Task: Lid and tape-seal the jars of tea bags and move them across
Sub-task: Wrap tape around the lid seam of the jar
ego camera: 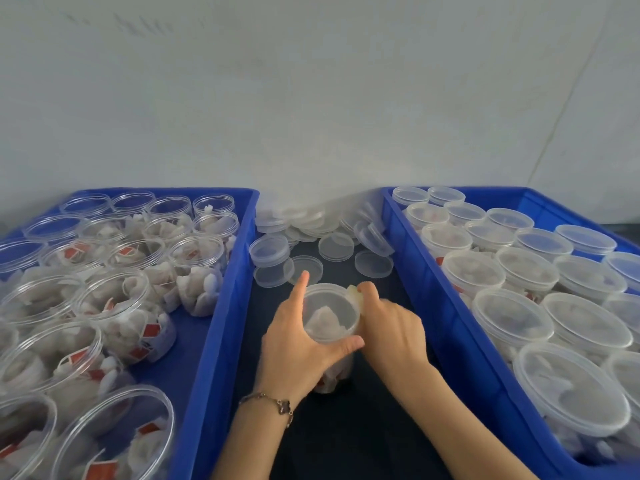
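Holding a lidded clear jar (330,327) upright on the dark worktop (377,427) between two blue bins.

Tea bags show pale through the jar's translucent lid, with a red tag low in its wall. The left hand (301,348) curls round the lid rim, thumb on the near edge and forefinger pointing up; the right hand (388,323) pinches a strip of tape (355,293) at the rim's far right. Unlidded jars fill the left bin (221,327), lidded ones the right bin (450,327); loose lids (336,245) lie behind.
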